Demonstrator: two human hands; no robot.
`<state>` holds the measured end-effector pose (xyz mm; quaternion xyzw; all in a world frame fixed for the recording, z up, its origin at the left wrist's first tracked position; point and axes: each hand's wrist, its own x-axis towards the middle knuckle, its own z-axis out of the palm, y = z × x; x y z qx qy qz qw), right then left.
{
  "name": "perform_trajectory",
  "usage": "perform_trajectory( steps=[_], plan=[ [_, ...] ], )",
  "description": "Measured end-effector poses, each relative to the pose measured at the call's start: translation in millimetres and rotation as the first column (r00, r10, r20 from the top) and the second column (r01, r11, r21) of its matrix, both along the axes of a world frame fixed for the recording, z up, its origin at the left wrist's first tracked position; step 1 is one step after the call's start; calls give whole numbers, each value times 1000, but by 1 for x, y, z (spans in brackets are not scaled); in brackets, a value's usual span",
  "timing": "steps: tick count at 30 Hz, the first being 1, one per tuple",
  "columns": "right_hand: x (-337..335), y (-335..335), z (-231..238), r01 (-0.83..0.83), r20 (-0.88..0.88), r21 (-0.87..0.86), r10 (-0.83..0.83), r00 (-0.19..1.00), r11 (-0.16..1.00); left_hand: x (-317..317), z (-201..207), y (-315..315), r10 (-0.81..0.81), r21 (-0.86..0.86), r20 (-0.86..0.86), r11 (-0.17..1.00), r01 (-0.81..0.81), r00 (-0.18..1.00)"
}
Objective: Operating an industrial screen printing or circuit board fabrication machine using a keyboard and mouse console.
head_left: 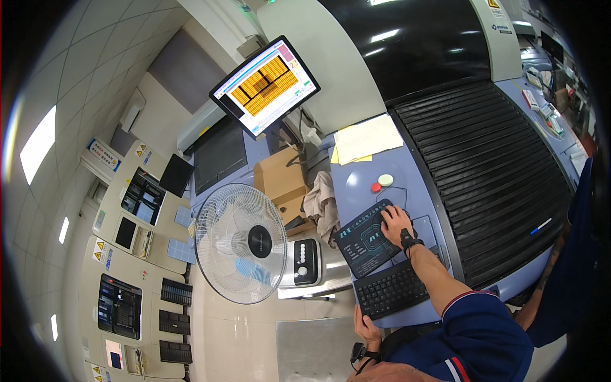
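My right hand (396,228), a black band on its wrist, is closed over a dark mouse, mostly hidden beneath the fingers, on a black patterned mouse pad (365,245). Just below the pad lies a black keyboard (391,291), partly under my right forearm. At the keyboard's lower left corner is my left hand (367,330), its fingers closed around the edge; a dark watch sits on that wrist. A monitor (266,86) to the upper left shows an orange grid pattern.
A standing fan (240,244) is left of the desk, near a cardboard box (279,178) and a crumpled cloth (322,205). Papers (367,140) and round red and pale buttons (380,183) lie beyond the pad. A black ribbed conveyor (490,184) runs at right, beside another person (566,274).
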<state>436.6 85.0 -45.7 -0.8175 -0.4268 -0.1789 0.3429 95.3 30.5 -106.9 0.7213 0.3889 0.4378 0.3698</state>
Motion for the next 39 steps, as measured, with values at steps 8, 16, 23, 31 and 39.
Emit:
perform_trajectory(
  steps=[8, 16, 23, 31, 39],
  plan=[
    [-1, -1, -1, 23, 4, 17, -24, 1000, 1000, 2, 6, -2, -14, -2, 10, 1000, 14, 1000],
    [-1, 0, -1, 36, 11, 19, -36, 999, 999, 4, 10, -2, 8, 33, -10, 999, -8, 1000],
    [-1, 0, -2, 35, 11, 22, -35, 999, 999, 2, 8, -2, 2, -11, -20, 1000, -2, 1000],
    [-2, -1, 2, 28, 19, 43, -29, 999, 999, 1, 3, -2, 16, -3, -24, 1000, -16, 1000],
    [-2, -2, 4, 25, 15, 13, -25, 1000, 1000, 0, 2, -1, 11, -6, -14, 1000, -11, 1000]
  ],
)
